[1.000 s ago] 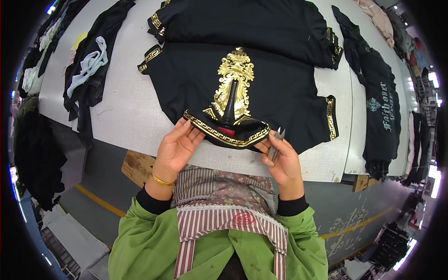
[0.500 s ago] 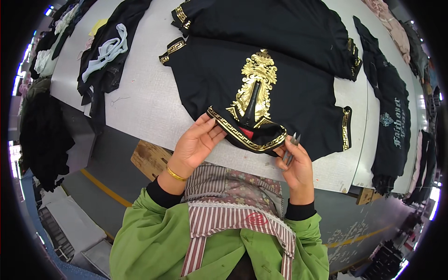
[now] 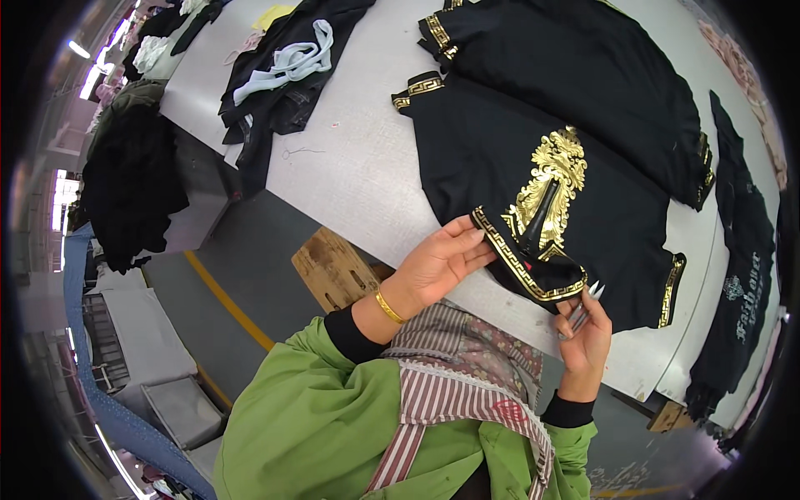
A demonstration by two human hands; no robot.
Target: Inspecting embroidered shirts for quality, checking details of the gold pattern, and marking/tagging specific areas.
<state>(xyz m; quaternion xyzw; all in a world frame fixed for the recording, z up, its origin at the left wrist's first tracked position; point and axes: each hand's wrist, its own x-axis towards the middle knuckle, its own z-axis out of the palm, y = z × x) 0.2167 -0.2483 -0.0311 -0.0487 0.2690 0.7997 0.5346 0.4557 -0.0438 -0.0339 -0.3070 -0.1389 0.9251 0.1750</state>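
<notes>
Black shirt (image 3: 479, 150) is lying on the table (image 3: 350, 171), its gold-patterned neckband (image 3: 523, 271) curving near the edge.
Left hand (image 3: 440, 262) is pinching the neckband's left side; right hand (image 3: 587, 337) is gripping its right side and holding metal snips (image 3: 576, 316).

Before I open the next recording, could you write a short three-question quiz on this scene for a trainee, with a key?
1. Besides the gold-trimmed collar, what does the person's right hand hold?
2. True or false: the gold bracelet is on the right wrist.
3. As the person sees it, where does the pale blue cloth lie relative to the black shirt that has the collar?
A) to its left
B) to its right
C) on top of it

Key:
1. Pointed snips.
2. False; it is on the left.
3. A.
</notes>
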